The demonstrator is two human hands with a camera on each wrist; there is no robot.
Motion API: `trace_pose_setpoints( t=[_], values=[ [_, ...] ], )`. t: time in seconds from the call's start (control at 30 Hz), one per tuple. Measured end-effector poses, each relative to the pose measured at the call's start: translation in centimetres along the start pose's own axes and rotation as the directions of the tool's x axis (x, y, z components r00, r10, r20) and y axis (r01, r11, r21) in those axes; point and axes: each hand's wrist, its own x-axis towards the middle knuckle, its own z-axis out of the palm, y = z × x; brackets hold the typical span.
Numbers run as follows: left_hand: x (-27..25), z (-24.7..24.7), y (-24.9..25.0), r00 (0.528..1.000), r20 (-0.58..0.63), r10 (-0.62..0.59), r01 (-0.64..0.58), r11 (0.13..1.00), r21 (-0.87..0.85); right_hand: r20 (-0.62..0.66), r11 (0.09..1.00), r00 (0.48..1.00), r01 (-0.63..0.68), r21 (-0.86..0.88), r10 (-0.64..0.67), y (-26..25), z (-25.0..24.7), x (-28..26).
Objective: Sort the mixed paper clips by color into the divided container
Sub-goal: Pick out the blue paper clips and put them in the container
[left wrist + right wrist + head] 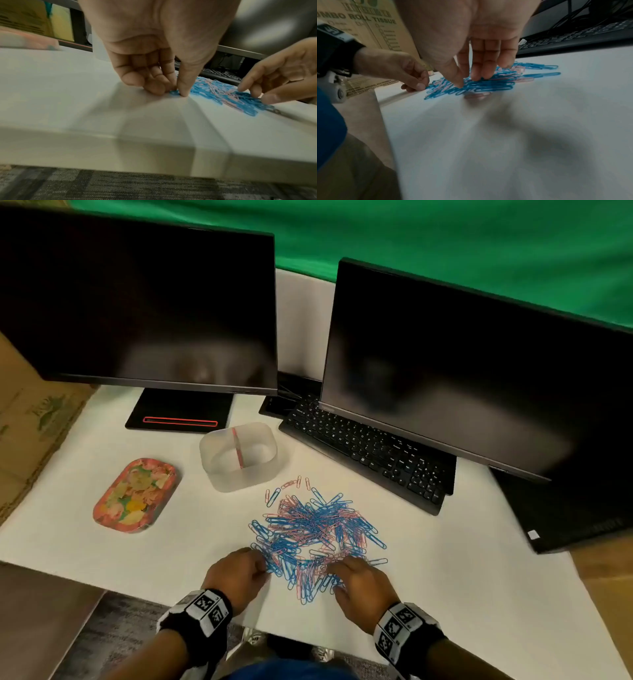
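Paper clips (313,534) under both hands — left hand (236,577) pinches blue ones, right hand (359,583) fingers straight, touching pile.

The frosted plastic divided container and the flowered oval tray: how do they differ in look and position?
The frosted plastic divided container is translucent white; the flowered oval tray is opaque with a pink floral print. The container has tall walls and a red divider; the tray is shallow, with no divider. The container stands just behind the pile of blue and pink paper clips; the tray lies farther left. Both rest on the white table, and no clips show in either.
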Motion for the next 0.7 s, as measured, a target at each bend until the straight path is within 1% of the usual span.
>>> trace_pose_setpoints(
  t=[0.03,0.07,0.1,0.13,0.17,0.23,0.27,0.43,0.53,0.6,0.63,0.67,0.7],
  values=[
    [0.1,-0.1,-0.1,1.000,0.004,0.007,-0.007,1.000,-0.006,-0.026,1.000,0.999,0.022,0.002,-0.022,0.1,0.2,0.3],
    [0.2,-0.4,0.0,1.000,0.002,-0.002,0.002,1.000,-0.007,-0.013,1.000,1.000,-0.017,0.022,0.017,-0.1,0.0,0.5],
    [0.3,-0.6,-0.2,1.000,0.012,0.002,-0.002,1.000,-0.004,0.000,1.000,1.000,0.005,0.018,-0.005,0.0,0.1,0.7],
    [0.2,-0.6,-0.2,1.000,0.028,-0.003,0.004,1.000,-0.022,0.003,1.000,1.000,-0.025,0.018,0.025,-0.2,-0.6,1.0],
    [0.3,-0.7,-0.3,0.999,0.041,0.004,-0.003,1.000,-0.028,-0.036,1.000,0.999,0.005,0.000,-0.005,0.1,-0.6,1.3],
    [0.3,-0.8,-0.4,0.999,0.045,0.026,-0.025,0.999,-0.025,-0.052,1.000,0.999,-0.001,-0.016,0.000,0.3,-1.1,1.8],
    [0.3,-0.8,-0.6,0.998,0.036,0.049,-0.048,0.998,-0.030,-0.025,1.000,1.000,-0.014,-0.007,0.014,0.2,-1.7,1.9],
    [0.3,-0.8,-1.1,0.993,0.016,0.115,-0.114,0.992,-0.060,-0.037,0.998,0.999,-0.033,-0.052,0.031,1.5,-1.8,2.8],
    [0.5,-1.2,-1.2,0.986,-0.020,0.163,-0.165,0.980,-0.109,-0.045,0.999,0.998,-0.042,-0.032,0.041,1.8,-2.1,2.9],
    [0.6,-1.4,-1.4,0.981,-0.055,0.184,-0.191,0.967,-0.168,-0.076,0.996,0.994,-0.079,0.033,0.082,2.1,-2.3,3.0],
    [0.5,-1.6,-1.5,0.979,-0.076,0.192,-0.204,0.956,-0.209,-0.072,0.991,0.991,-0.104,0.088,0.111,2.2,-2.5,3.1],
    [0.5,-1.7,-1.5,0.976,-0.098,0.196,-0.215,0.944,-0.251,-0.058,0.976,0.989,-0.127,0.174,0.139,2.2,-2.8,3.1],
    [0.5,-1.9,-1.5,0.975,-0.111,0.192,-0.216,0.934,-0.286,-0.046,0.942,0.984,-0.153,0.297,0.174,2.4,-2.9,3.2]
  ],
)
